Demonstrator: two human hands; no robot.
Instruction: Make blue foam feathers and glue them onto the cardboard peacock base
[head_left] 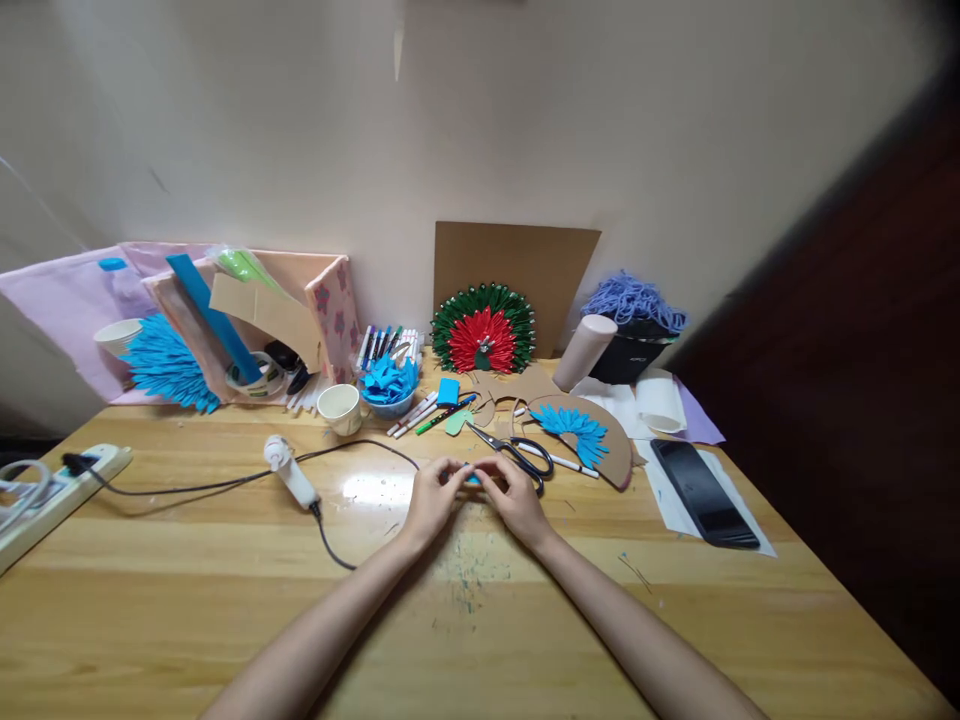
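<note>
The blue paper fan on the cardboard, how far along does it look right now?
Done: a few blue pieces are fixed on one part of the cardboard half-circle, whose remaining face is bare. In hand: the left hand and right hand pinch a small blue piece together. Left: a bowl of blue pieces waits; the finished red and green fan suggests full cover.
</note>
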